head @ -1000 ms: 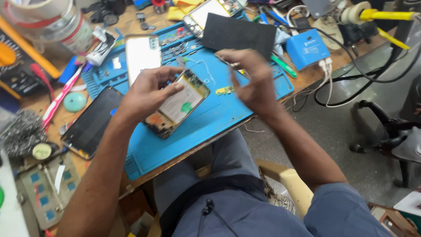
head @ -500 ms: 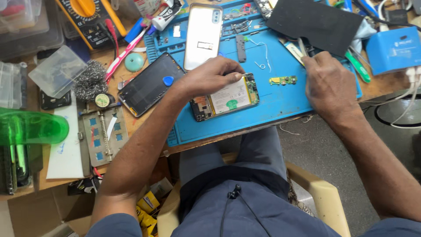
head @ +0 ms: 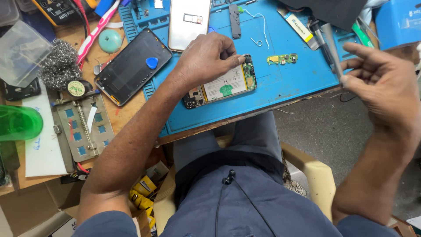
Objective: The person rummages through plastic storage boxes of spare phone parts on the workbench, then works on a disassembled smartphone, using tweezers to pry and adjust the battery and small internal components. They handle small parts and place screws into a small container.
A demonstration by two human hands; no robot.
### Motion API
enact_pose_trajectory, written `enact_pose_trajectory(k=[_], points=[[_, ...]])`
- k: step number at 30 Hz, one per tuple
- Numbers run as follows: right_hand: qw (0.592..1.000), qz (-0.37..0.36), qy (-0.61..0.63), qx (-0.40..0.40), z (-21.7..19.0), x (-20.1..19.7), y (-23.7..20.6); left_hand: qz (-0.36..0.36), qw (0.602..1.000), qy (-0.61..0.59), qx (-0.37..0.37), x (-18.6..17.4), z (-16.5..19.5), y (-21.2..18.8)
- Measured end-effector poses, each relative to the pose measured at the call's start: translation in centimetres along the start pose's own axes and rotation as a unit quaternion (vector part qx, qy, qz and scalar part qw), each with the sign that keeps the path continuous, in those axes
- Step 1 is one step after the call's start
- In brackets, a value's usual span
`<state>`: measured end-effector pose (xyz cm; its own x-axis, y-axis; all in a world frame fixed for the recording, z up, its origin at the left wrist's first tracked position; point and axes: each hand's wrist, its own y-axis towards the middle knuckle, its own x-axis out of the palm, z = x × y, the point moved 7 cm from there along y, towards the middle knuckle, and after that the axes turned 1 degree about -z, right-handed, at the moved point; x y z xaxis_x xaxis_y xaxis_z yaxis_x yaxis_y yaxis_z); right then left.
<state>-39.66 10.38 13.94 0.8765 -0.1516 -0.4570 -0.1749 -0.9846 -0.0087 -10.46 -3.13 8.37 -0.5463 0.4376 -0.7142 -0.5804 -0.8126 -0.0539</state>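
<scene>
An opened phone (head: 223,85) with its battery and boards exposed lies on the blue work mat (head: 285,87). My left hand (head: 206,57) presses on its upper edge, fingertips at the top right corner, holding it down. Off the mat's right side, my right hand (head: 381,83) is raised and pinches a thin grey metal tool (head: 331,44) that points up and away. A small green circuit board (head: 282,58) sits on the mat between the two hands.
A black screen panel (head: 127,70) with a blue pick (head: 151,62) lies left of the phone, a silver back cover (head: 188,19) behind it. Steel wool (head: 59,66), a metal jig (head: 83,127) and a green bottle (head: 19,123) are at left, a blue box (head: 397,22) far right.
My right hand has lifted off the mat and drawn back to the right with the thin tool in it. The left hand stays on the opened phone.
</scene>
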Motion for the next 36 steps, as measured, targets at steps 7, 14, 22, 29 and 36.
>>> enact_pose_trajectory(k=[7,14,22,29,36], points=[[0.914,0.005,0.400,-0.066,3.3,4.9,-0.9,-0.004,0.999,0.006,-0.042,-0.1,0.1,-0.1],[0.959,0.011,0.260,-0.109,-0.2,10.2,1.1,-0.027,0.999,0.000,-0.031,0.1,0.3,-0.1],[0.965,-0.008,0.232,-0.120,-1.8,11.6,1.4,-0.042,0.997,-0.064,-0.013,0.3,-0.3,0.2],[0.967,-0.004,0.182,-0.179,-2.5,12.0,0.4,-0.047,0.996,-0.081,-0.008,0.4,-0.6,0.3],[0.960,0.006,0.081,-0.269,-3.7,12.4,-0.8,-0.049,0.994,-0.098,0.002,0.5,-0.9,0.4]])
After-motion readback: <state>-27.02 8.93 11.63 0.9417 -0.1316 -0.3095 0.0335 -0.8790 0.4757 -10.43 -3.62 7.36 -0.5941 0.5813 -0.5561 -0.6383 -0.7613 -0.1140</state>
